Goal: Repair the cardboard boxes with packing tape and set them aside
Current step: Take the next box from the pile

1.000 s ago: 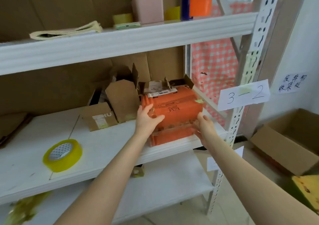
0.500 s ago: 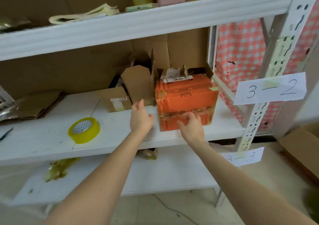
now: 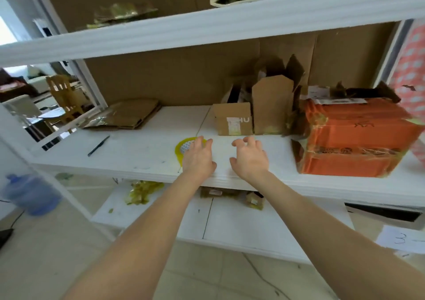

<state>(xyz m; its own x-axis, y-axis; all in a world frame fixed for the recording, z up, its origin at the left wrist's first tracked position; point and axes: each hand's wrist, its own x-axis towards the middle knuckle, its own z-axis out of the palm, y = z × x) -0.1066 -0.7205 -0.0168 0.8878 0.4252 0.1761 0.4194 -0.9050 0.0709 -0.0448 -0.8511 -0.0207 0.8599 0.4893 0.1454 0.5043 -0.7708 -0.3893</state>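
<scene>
The left grip [image 3: 199,158] is reaching over the yellow tape roll [image 3: 181,146] near the front of the middle shelf [image 3: 138,152], fingers straight across its top and not closing on it, while the right grip [image 3: 249,159] is hovering just beside, loosely curled and carrying nothing. Farther right the orange box [image 3: 354,141] is sitting taped on the same shelf, and the small brown boxes [image 3: 272,106] behind are standing with flaps open, likely awaiting repair.

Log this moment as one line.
left hand: over tape roll | right hand: open, empty | orange box: on shelf, apart from hands
</scene>
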